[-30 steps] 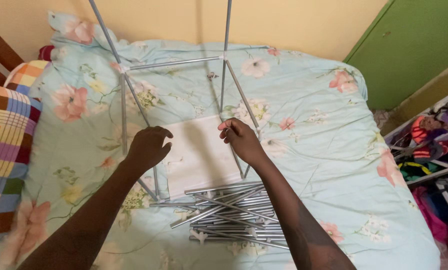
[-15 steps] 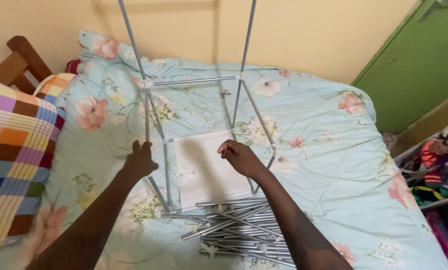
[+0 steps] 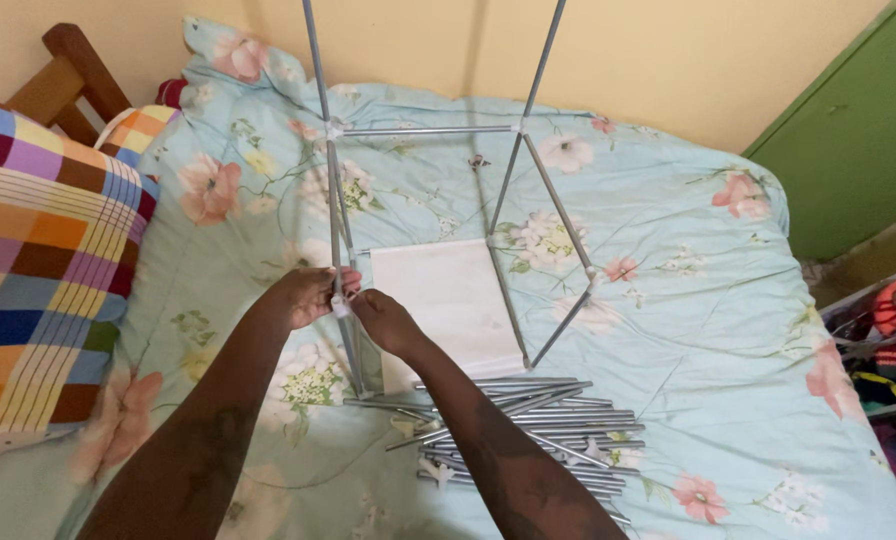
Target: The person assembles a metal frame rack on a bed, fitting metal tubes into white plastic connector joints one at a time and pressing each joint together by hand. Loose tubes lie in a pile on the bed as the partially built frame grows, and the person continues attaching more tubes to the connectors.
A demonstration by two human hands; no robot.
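Observation:
A frame of thin grey metal rods (image 3: pixel 423 130) stands on the bed, joined by small white corner connectors. A white fabric panel (image 3: pixel 448 290) lies stretched inside its base. My left hand (image 3: pixel 303 297) and my right hand (image 3: pixel 383 320) meet at the near-left upright rod (image 3: pixel 333 215). Both pinch the white connector (image 3: pixel 343 305) on that rod. A pile of several loose grey rods (image 3: pixel 528 425) lies on the bed just below my right forearm, with a few white connectors among them.
The bed has a light blue floral cover (image 3: pixel 668 260). A checked multicolour pillow (image 3: pixel 43 260) lies at the left by a wooden headboard (image 3: pixel 68 70). A green door (image 3: pixel 848 130) stands at the right, above clutter on the floor (image 3: pixel 888 350).
My right hand has crossed from the frame's right side to the near-left upright. My left hand has risen along that rod. Both now meet at the connector.

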